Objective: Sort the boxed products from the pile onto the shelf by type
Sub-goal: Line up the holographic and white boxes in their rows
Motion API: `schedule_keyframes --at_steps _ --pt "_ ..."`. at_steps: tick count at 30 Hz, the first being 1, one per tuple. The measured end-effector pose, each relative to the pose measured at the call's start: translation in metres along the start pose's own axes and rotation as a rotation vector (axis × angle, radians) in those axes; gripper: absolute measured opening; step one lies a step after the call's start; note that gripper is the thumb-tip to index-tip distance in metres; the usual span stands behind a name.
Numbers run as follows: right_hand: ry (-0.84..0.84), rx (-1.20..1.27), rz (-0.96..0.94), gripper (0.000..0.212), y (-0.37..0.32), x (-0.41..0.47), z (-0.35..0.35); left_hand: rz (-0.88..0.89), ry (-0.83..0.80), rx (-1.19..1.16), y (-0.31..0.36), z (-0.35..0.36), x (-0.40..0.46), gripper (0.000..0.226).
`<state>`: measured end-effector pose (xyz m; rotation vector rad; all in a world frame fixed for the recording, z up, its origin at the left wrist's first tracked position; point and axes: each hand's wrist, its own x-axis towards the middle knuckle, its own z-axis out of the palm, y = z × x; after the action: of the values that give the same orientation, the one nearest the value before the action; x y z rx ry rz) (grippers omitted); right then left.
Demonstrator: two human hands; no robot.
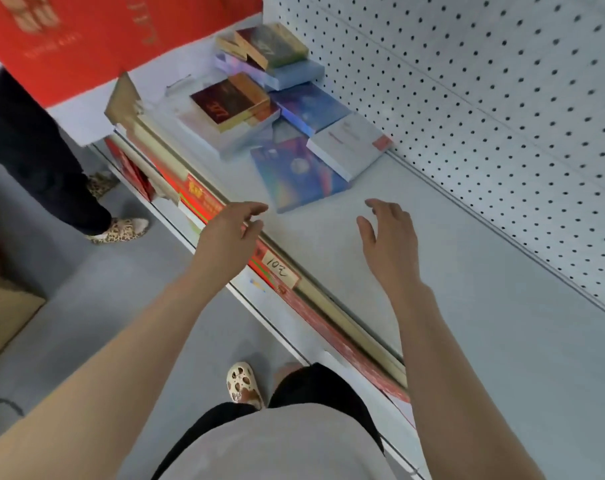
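Left hand: the left hand hovered over the shelf's front edge, fingers loosely curled, holding nothing.
Right hand: the right hand was raised over the bare shelf, fingers spread and relaxed, empty.
Pile: the pile of boxed products lay on the shelf beyond both hands, against the pegboard.
Nearest box: a blue iridescent box lay flat just beyond the fingertips (not touched by either hand), nearer the left.
Other boxes: a white box overlapped its far corner; a dark red and gold box sat on a pale stack.
Shelf rail: a price tag was below the left wrist.
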<state>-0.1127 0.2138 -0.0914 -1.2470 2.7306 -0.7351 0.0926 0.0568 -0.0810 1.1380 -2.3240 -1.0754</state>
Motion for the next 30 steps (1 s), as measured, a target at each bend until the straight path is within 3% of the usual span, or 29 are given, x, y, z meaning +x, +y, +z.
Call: schedule_keyframes --at_steps 6,14,23,26,28,30 --pt "-0.045 -0.024 0.052 0.041 -0.016 0.099 0.018 0.124 -0.118 0.197 -0.003 0.014 0.072 0.039" --pt "-0.368 -0.153 0.124 0.058 -0.021 0.153 0.057 0.196 -0.222 0.437 -0.018 0.034 0.115 0.059" --pt "-0.304 0.082 0.143 0.046 -0.011 0.109 0.032 0.261 -0.195 0.511 -0.029 0.031 0.124 0.062" --pt "-0.169 0.239 0.326 0.030 -0.016 0.097 0.021 0.311 -0.185 0.517 -0.029 0.028 0.129 0.056" --pt "-0.011 0.218 0.473 0.051 -0.020 0.100 0.021 0.351 -0.190 0.536 -0.028 0.025 0.137 0.056" --pt "-0.027 0.150 0.603 0.083 -0.025 0.108 0.026 0.393 -0.203 0.564 -0.027 0.023 0.147 0.059"
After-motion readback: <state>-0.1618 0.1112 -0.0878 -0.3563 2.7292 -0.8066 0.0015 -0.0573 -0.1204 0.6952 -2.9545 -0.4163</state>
